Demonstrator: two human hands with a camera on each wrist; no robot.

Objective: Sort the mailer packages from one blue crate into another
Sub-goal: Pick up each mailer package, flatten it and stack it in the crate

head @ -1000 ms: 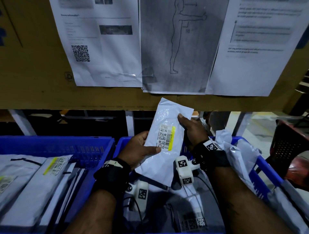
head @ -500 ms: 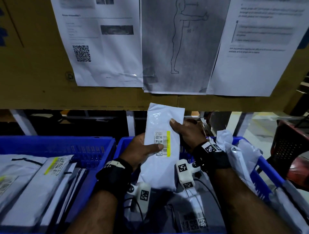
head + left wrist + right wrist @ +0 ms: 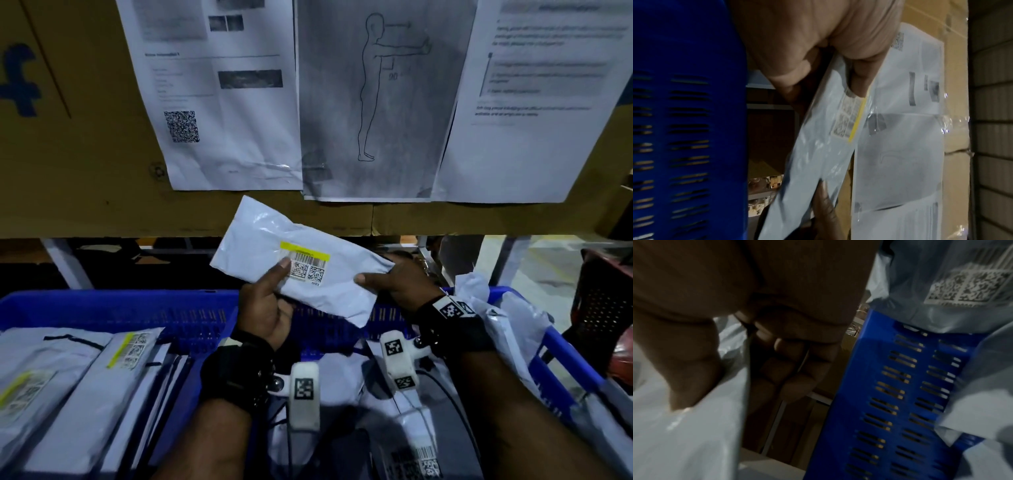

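— Well, we swung the white mailer [image 3: 301,270] from upright to lying crosswise, label up, our left hand [image 3: 265,308] and right hand [image 3: 394,282] both pinching it above the right blue crate [image 3: 561,359].
— So we'd read it; the left blue crate [image 3: 113,308] seemed next. Cardboard wall [image 3: 68,154], taped printed sheets [image 3: 222,102] ahead.

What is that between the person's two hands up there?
A white mailer package, held at its ends by the left hand and right hand, label facing up. The head view shows it best.
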